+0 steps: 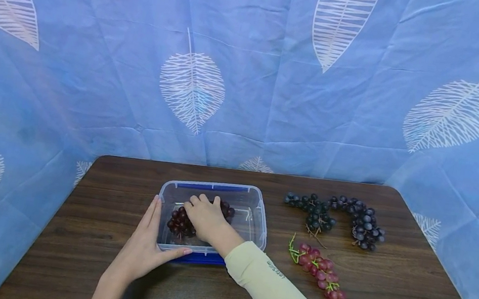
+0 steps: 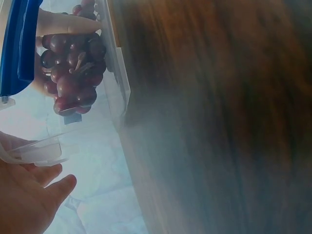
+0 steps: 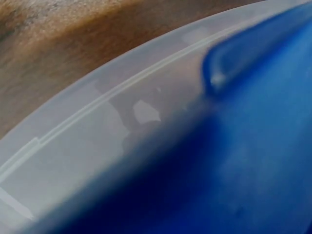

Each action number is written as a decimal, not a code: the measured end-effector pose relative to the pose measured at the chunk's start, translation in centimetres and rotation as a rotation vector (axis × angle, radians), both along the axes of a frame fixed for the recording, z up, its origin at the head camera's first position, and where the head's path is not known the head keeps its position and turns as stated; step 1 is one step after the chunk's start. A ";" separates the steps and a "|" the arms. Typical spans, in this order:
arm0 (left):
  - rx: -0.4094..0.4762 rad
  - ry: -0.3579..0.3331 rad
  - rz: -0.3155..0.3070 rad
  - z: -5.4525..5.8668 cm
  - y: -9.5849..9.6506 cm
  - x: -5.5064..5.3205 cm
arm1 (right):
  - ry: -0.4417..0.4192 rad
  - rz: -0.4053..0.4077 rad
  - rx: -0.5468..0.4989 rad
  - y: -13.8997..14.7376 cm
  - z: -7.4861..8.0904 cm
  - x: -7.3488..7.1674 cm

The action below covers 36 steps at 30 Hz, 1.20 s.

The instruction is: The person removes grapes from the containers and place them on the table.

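Note:
A clear plastic container (image 1: 259, 218) with blue side clips stands on the table. Inside it lies a bunch of dark red grapes (image 1: 180, 224), which also shows through the wall in the left wrist view (image 2: 70, 85). My right hand (image 1: 207, 218) reaches in from the right, its fingers bent around the middle of the bunch and partly hiding it. At the container's near left corner, my left hand (image 1: 145, 243) rests with straight fingers along the left wall and the thumb on the front rim. A blue clip (image 3: 253, 53) fills much of the right wrist view.
Right of the container lie two bunches of black grapes, one nearer (image 1: 315, 211) and one farther right (image 1: 364, 223). In front of them is a pink-red bunch (image 1: 320, 273) with green stems. A blue leaf-patterned cloth (image 1: 248, 84) hangs behind the wooden table (image 1: 394, 294).

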<state>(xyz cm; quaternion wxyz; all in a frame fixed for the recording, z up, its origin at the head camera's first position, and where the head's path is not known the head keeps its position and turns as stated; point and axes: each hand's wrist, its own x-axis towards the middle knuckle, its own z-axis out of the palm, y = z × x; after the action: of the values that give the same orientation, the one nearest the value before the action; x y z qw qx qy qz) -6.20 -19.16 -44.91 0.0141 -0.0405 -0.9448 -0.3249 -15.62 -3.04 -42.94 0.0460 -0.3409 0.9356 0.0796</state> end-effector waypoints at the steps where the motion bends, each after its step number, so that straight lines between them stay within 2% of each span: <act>1: 0.000 -0.003 0.000 0.0 0.0 0.0 | -0.001 -0.002 -0.003 0.0 0.0 0.1; 8: 0.011 -0.025 0.001 0.1 0.0 0.1 | -0.047 -0.020 -0.052 0.5 -0.1 0.2; 14: 0.018 -0.027 0.000 0.2 0.0 0.0 | -0.094 -0.021 -0.044 0.6 -0.1 0.4; 29: 0.038 -0.001 -0.009 0.0 -0.1 0.2 | -0.078 -0.033 -0.069 0.9 -0.2 0.8; 36: 0.030 -0.005 -0.009 0.1 0.0 0.2 | -0.060 -0.040 -0.056 1.2 0.3 1.0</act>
<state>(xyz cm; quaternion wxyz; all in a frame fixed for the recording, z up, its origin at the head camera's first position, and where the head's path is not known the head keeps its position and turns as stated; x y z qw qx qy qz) -6.04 -19.21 -44.81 0.0107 -0.0438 -0.9397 -0.3391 -14.63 -1.87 -42.62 0.0660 -0.3256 0.9423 0.0424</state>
